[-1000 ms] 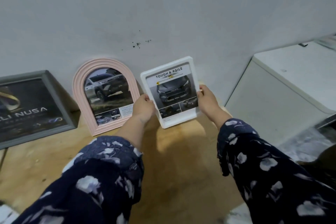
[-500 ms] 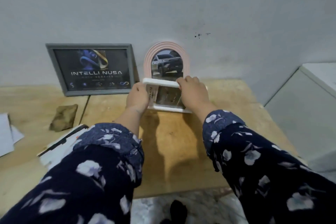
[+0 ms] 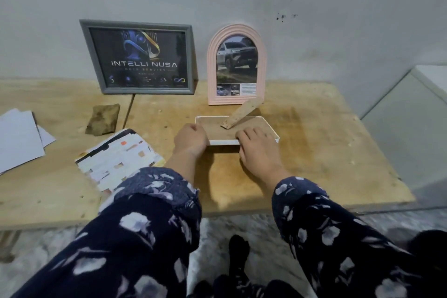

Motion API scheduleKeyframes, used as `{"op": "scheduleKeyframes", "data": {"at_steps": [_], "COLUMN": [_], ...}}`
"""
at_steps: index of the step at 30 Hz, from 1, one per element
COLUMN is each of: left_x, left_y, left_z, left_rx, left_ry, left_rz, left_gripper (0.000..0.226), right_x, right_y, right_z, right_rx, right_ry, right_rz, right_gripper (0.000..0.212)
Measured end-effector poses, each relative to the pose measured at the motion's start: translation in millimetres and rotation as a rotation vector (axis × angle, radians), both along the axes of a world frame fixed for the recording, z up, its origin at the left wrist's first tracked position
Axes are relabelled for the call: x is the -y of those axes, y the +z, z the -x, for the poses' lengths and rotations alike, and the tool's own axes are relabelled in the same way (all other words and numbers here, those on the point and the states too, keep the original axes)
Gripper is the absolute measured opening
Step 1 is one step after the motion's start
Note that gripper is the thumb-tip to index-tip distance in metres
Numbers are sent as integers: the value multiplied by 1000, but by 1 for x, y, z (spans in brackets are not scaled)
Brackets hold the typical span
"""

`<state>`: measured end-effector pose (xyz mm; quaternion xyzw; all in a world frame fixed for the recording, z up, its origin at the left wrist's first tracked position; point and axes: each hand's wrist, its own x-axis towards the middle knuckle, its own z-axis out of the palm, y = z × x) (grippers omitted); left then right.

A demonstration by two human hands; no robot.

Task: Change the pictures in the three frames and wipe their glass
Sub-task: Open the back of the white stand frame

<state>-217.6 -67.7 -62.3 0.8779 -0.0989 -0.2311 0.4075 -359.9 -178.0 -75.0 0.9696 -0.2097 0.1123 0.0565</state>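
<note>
The white frame [image 3: 251,126] lies face down on the wooden table [image 3: 314,147], its brown backing up and its stand flap [image 3: 242,113] raised. My left hand [image 3: 191,139] grips its near left corner. My right hand [image 3: 257,146] rests flat on the near right part of the backing, fingers on the edge. A pink arched frame [image 3: 237,63] with a car picture leans on the wall just behind. A grey frame [image 3: 139,57] with a dark logo picture leans to its left. A brown cloth [image 3: 102,120] lies in front of the grey frame.
Printed sheets [image 3: 118,159] lie left of my left hand. White papers [image 3: 19,138] sit at the far left edge. A white cabinet [image 3: 411,123] stands right of the table. The table's near edge is close to my sleeves.
The white frame was held upright by its sides with the car picture facing me; it has been tipped forward and laid face down on the table. My view has dropped and shifted left.
</note>
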Motion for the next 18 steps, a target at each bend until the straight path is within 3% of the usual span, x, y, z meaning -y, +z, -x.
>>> {"op": "scheduleKeyframes", "data": {"at_steps": [4, 7, 10, 13, 18], "left_x": [-8, -13, -15, -9, 10], "left_y": [-18, -28, -31, -31, -27], "left_z": [10, 17, 19, 16, 9], "left_rx": [-40, -50, -9, 70, 156], "left_ry": [-44, -103, -164, -200, -267], "left_rz": [-34, -82, -114, -197, -302], "left_gripper": [38, 43, 48, 48, 50], "right_x": [-12, -13, -8, 9, 49], "right_y": [-29, -38, -34, -30, -25], "right_z": [13, 17, 22, 25, 23], "right_rx": [-121, -170, -36, 42, -170], "right_ry": [-14, 14, -47, -151, -342], "right_rz": [-50, -233, -461, -543, -646], "right_gripper": [38, 45, 42, 42, 73]}}
